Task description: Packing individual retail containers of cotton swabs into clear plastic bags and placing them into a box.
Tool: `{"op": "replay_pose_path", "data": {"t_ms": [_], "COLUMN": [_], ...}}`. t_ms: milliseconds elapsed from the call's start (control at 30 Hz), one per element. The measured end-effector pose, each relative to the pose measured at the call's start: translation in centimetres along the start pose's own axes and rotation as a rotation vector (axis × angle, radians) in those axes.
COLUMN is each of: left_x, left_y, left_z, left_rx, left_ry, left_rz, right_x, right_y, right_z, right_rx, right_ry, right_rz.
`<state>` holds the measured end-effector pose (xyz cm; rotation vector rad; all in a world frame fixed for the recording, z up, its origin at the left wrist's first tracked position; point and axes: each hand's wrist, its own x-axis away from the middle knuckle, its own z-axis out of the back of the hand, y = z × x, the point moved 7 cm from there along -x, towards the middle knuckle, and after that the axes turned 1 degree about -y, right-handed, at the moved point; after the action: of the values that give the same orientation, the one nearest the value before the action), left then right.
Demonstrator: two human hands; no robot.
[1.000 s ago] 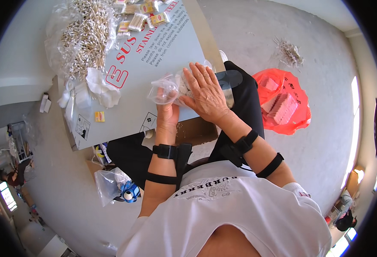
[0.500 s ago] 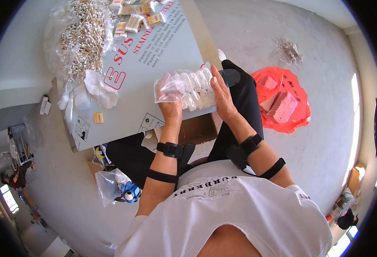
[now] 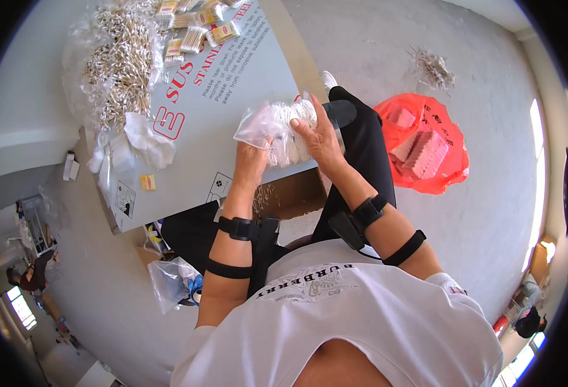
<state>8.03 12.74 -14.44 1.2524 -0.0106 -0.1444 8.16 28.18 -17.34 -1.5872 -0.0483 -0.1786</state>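
Observation:
Over the table's near edge I hold a clear plastic bag (image 3: 285, 143) packed with rows of white, knobbly cotton swab tips. My left hand (image 3: 253, 158) grips its loose left end, the fingers partly covered by the crinkled film. My right hand (image 3: 322, 143) clasps the full right end, thumb on top and fingers along the far side. To the left, a big clear bag of loose cotton swabs (image 3: 119, 71) lies spilling open. Several banded swab bundles with yellow labels (image 3: 223, 32) lie beside it.
Empty-looking plastic bags (image 3: 149, 143) and a small yellow label (image 3: 148, 182) lie on the grey tabletop (image 3: 187, 174). An open cardboard box (image 3: 290, 197) sits below the edge. On the floor at right are a red bag with pink packs (image 3: 448, 161) and scattered sticks (image 3: 433, 69).
The bag has shifted slightly left and tilted. My right hand has moved left, its thumb now lying over the bag. My left hand has moved slightly left, its fingers less visible.

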Motion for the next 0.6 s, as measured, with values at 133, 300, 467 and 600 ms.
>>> {"op": "replay_pose_path", "data": {"t_ms": [133, 300, 467, 600], "left_x": [0.9, -0.6, -1.1, -0.3], "left_y": [0.5, 2.5, 1.4, -0.4], "left_z": [-0.8, -1.3, -2.0, -1.0], "left_rx": [0.065, -0.195, -0.035, -0.024], "left_ry": [0.146, 0.021, 0.221, 0.224], "left_rz": [0.03, -0.1, 0.142, 0.079], "right_x": [-0.1, -0.1, -0.2, 1.7], "right_y": [-0.4, -1.6, -0.4, -1.8], "right_z": [0.3, 0.4, 0.6, 0.0], "right_rx": [-0.055, -0.027, -0.142, 0.189], "right_ry": [-0.064, -0.039, -0.014, 0.079], "right_rz": [-0.016, 0.07, 0.04, 0.323]}}
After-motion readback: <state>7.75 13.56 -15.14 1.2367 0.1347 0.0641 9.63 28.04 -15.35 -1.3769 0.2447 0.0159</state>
